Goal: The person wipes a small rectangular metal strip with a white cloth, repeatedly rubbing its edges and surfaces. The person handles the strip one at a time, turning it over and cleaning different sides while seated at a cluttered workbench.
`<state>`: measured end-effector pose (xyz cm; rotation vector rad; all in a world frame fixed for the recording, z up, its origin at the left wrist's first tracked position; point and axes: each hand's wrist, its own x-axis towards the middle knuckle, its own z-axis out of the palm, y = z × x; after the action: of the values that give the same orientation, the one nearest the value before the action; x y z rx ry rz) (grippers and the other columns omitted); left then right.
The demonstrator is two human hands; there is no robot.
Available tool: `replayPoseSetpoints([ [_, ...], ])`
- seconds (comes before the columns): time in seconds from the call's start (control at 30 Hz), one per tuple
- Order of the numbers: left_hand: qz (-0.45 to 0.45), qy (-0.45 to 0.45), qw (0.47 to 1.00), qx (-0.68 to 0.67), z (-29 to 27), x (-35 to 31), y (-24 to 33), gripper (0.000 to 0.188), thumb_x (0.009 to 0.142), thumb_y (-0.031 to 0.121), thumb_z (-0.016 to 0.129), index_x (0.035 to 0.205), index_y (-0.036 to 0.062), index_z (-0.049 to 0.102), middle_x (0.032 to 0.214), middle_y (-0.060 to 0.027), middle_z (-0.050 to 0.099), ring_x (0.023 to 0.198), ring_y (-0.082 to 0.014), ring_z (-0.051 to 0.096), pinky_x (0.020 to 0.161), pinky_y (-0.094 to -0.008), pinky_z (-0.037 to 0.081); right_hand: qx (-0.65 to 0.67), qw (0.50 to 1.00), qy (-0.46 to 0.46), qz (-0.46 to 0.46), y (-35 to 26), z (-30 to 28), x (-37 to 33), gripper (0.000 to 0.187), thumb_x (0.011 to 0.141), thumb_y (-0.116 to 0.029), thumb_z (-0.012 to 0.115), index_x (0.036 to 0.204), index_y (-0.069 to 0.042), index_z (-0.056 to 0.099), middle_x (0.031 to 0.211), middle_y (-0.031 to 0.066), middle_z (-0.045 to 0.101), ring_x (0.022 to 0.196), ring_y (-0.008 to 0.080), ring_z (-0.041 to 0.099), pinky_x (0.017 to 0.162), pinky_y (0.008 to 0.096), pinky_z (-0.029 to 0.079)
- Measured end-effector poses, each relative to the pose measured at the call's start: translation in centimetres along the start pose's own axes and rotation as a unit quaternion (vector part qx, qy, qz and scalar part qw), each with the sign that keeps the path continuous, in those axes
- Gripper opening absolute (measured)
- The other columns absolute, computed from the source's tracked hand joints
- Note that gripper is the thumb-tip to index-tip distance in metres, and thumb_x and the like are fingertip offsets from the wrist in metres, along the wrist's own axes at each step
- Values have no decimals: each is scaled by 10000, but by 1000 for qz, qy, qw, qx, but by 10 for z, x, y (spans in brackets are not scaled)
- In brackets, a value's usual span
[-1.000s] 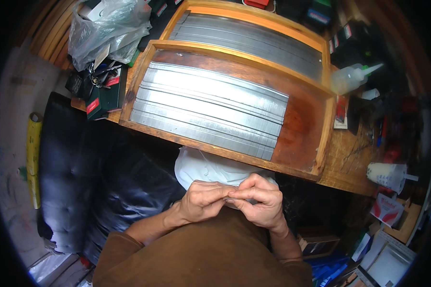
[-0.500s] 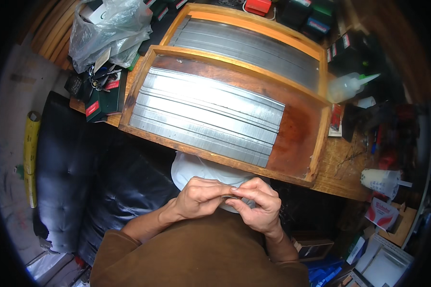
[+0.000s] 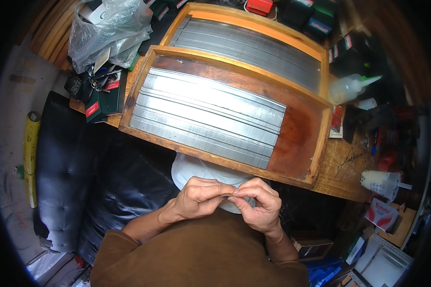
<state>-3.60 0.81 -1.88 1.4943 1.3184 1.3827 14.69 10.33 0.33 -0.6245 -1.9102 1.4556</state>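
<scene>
Close in front of my body, my left hand [image 3: 200,195] and my right hand [image 3: 260,204] meet fingertip to fingertip. Between them they pinch a small, thin, curved metal-looking strip [image 3: 227,195]; most of it is hidden by the fingers, so its exact kind is unclear. Just beyond the hands is a shallow wooden tray [image 3: 299,181], tilted on the bench. Rows of flat shiny metal strips [image 3: 203,115] lie packed in it, with bare reddish-brown wood at its right end. A white rounded thing [image 3: 187,170] shows below the tray, partly behind my hands.
A second wooden tray [image 3: 323,71] of grey metal strips sits behind the first. A plastic bag [image 3: 107,38], keys [image 3: 98,81] and a dark green box [image 3: 105,105] crowd the left. On the right stand a squeeze bottle [image 3: 345,90] and a cup [image 3: 379,182]. A black padded seat [image 3: 64,167] is at left.
The right fingertips and the small strip have shifted very slightly. Both hands keep pinching it in nearly the same place, and the trays have not moved.
</scene>
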Motion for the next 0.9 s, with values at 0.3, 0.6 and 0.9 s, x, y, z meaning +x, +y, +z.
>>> replayPoseSetpoints([
  [0.3, -13, -2, 1000, -3, -1, 1, 2, 251, 812, -103, 751, 1055, -40, 757, 882, -173, 776, 758, -287, 774, 673, -337, 608, 8, 1000, 2, 3, 3, 1, 0, 183, 819, 69, 829, 952, -10, 729, 902, 109, 731, 807, 197, 724, 709, 293, 579],
  [0.6, -12, -4, 1000, -5, -1, 1, 1, 250, 812, -104, 753, 1056, -49, 754, 889, -180, 776, 763, -292, 776, 678, -339, 613, 8, 1000, 3, 2, 3, 1, 0, 186, 820, 71, 824, 953, -11, 723, 903, 113, 732, 805, 200, 728, 710, 294, 582],
  [0.9, -15, -6, 1000, -10, -1, 1, 0, 257, 808, -106, 752, 1058, -48, 754, 890, -178, 776, 766, -291, 775, 682, -341, 614, 12, 1000, 0, 1, 4, 1, 1, 170, 832, 69, 815, 948, -7, 716, 907, 113, 728, 801, 197, 724, 706, 293, 580],
])
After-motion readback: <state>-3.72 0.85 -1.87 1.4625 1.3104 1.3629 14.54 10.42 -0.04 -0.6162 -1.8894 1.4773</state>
